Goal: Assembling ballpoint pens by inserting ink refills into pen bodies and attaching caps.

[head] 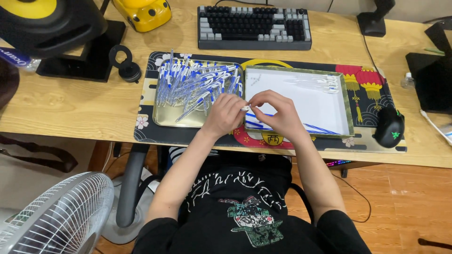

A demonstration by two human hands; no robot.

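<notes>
My left hand (pixel 225 114) and my right hand (pixel 278 113) meet over the seam between two trays, both pinching one small white pen part (pixel 246 108). The left gold tray (pixel 162 117) holds a heap of several blue-and-white pens (pixel 197 84). The right white tray (pixel 310 101) holds thin blue refills (pixel 320 128) along its near edge and a few clear pen barrels (pixel 315 82) at its far side. Both trays rest on a patterned desk mat (pixel 146 129).
On the wooden desk: a grey-black keyboard (pixel 254 27) behind the trays, a black mouse (pixel 389 127) at right, a black speaker on a stand (pixel 52 28) and a yellow object (pixel 141 13) at far left. A white fan (pixel 61 216) stands on the floor lower left.
</notes>
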